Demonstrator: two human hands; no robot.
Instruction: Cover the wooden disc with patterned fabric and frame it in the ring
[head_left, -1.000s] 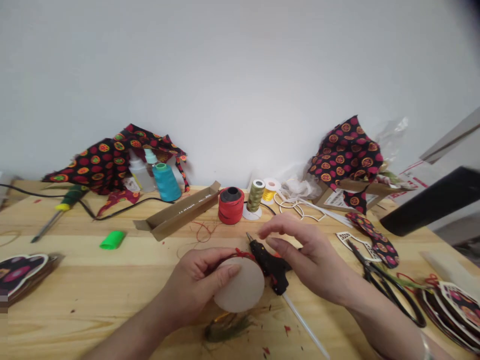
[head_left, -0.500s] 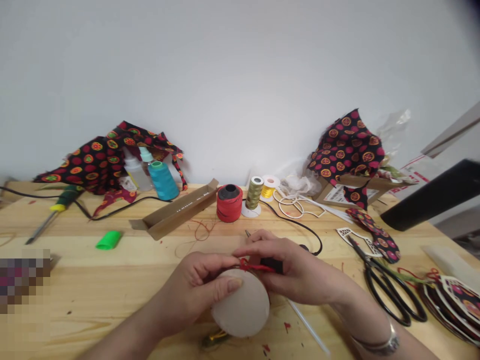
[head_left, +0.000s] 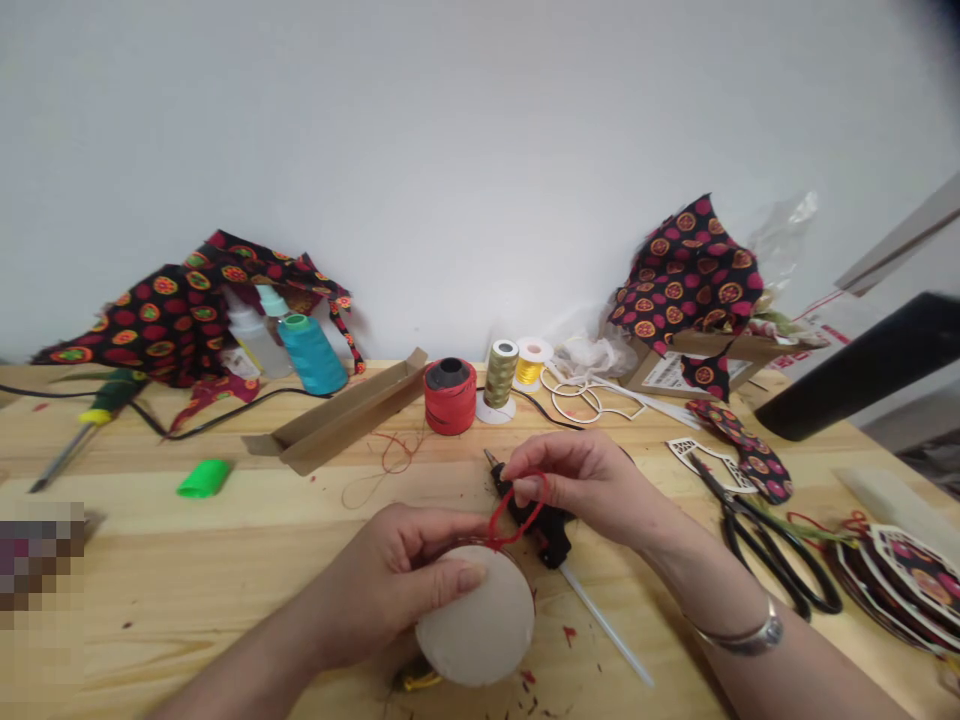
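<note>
My left hand [head_left: 409,575] is closed on a round pale disc [head_left: 480,625], thumb on its flat face and fingers behind the upper rim. A loop of red cord [head_left: 493,520] rises from the disc's top edge. Between thumb and fingertips, my right hand [head_left: 581,490] pinches the upper part of that loop, above and right of the disc. Beneath the right hand, a black glue gun [head_left: 551,540] lies on the table with a clear glue stick [head_left: 607,625] sticking out of its back. A dark tuft with yellow thread [head_left: 420,680] shows under the disc.
Behind the hands stand a red thread spool [head_left: 450,400], an olive spool [head_left: 500,375] and an open cardboard box [head_left: 345,415]. Black scissors [head_left: 772,550] and stacked decorated rounds [head_left: 900,590] lie at right. A screwdriver [head_left: 86,430] and green cap [head_left: 203,478] are at left.
My right hand has moved up and away from the disc, drawing the red cord into a raised loop. More of the glue gun shows. My left hand keeps its hold.
</note>
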